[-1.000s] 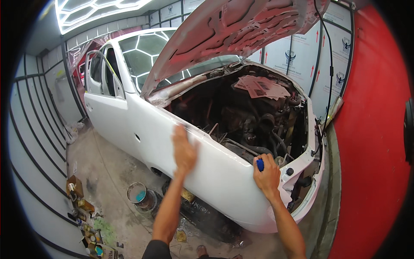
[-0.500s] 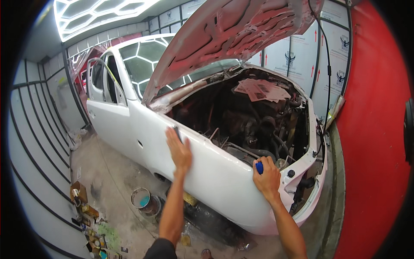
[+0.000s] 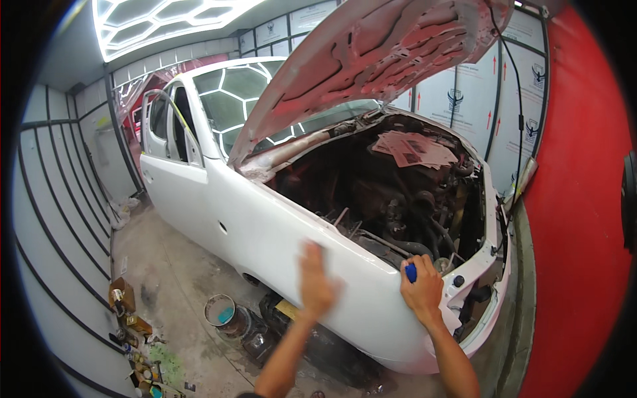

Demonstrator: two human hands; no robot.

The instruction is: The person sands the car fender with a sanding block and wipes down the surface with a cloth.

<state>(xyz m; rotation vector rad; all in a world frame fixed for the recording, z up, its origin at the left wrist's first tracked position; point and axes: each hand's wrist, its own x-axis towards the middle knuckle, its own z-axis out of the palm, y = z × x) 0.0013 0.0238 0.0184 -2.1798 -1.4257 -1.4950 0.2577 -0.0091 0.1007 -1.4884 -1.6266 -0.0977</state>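
A white car fender [image 3: 265, 219] runs below the raised hood, in front of me. My left hand [image 3: 317, 285], blurred by motion, presses flat on the middle of its surface. A dark flat piece [image 3: 320, 249] shows under its fingers; its exact kind is unclear. At the fender's front end, beside the engine bay's edge, my right hand [image 3: 422, 288] is closed round a small blue object [image 3: 411, 272]. Most of that object hides in the palm, so I cannot tell its kind.
A propped-up hood [image 3: 371, 79] stands over the engine bay, where paper sheets [image 3: 415, 147] lie. A bucket [image 3: 219, 310] with something turquoise inside is on the floor beside the wheel. Boxes [image 3: 122, 295] and cans line the left wall. A black cable [image 3: 519, 119] hangs at the right.
My left hand has slid along the fender toward the front and nearer my right hand. The right hand stays by the fender's front end. The whole view has shifted slightly.
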